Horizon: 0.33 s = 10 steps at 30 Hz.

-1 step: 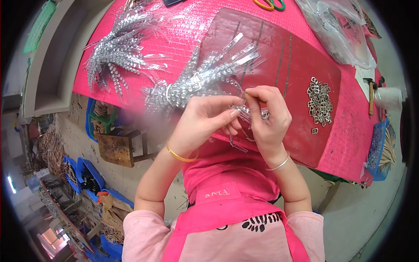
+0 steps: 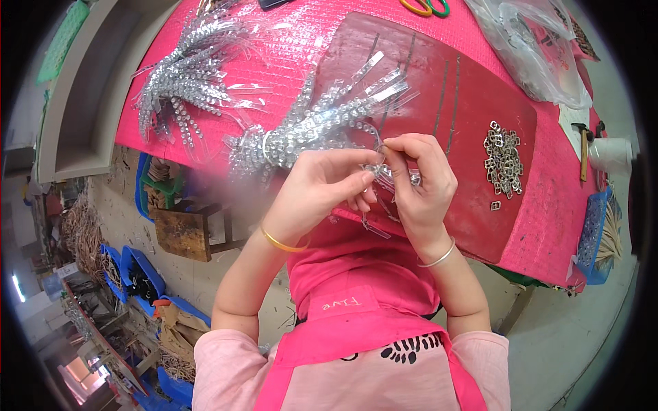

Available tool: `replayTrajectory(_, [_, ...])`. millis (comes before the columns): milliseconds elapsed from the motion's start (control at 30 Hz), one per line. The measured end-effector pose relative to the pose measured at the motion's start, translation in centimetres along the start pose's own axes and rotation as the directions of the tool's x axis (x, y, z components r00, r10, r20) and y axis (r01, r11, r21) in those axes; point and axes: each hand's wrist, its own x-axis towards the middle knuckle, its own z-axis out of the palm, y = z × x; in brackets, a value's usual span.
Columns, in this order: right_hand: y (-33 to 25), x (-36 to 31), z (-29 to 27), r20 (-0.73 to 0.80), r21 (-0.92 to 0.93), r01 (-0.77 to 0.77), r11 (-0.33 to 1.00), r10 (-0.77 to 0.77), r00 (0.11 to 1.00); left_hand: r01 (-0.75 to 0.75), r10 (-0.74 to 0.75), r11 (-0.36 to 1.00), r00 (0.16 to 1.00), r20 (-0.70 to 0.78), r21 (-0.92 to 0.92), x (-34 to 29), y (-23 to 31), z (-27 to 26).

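Observation:
Over the near edge of the dark red mat [image 2: 473, 212], my two hands meet. Thumb and forefinger of my left hand [image 2: 319, 181] pinch a clear strap [image 2: 370, 225] studded with shiny stones. My right hand [image 2: 425, 181] is closed on the same strap work, its thumb and forefinger together at a thin clear end. Whether a small buckle sits between the fingertips is too small to tell. Just beyond my left hand lies a tied bundle of clear studded straps [image 2: 291, 140]. A heap of small silver buckles [image 2: 504, 161] rests on the mat, right of my right hand.
Another bundle of studded straps [image 2: 181, 79] lies on the pink table cover [image 2: 288, 48] at far left. Scissors with orange and green handles [image 2: 428, 7], a clear plastic bag [image 2: 528, 51] and a hammer [image 2: 583, 151] are at the far and right sides. A wooden stool [image 2: 181, 233] stands below left.

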Motion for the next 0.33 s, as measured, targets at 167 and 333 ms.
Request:
replayTrajectory(167, [-0.29, 0.07, -0.24, 0.191, 0.221, -0.264, 0.939, 0.224, 0.956, -0.067, 0.069, 0.996, 0.997, -0.043, 0.057, 0.17, -0.29, -0.96])
replayTrajectory(333, [-0.45, -0.1, -0.26, 0.219, 0.182, -0.21, 0.96, 0.169, 0.961, -0.068, 0.078, 0.994, 0.989, -0.126, 0.08, 0.31, -0.55, -0.34])
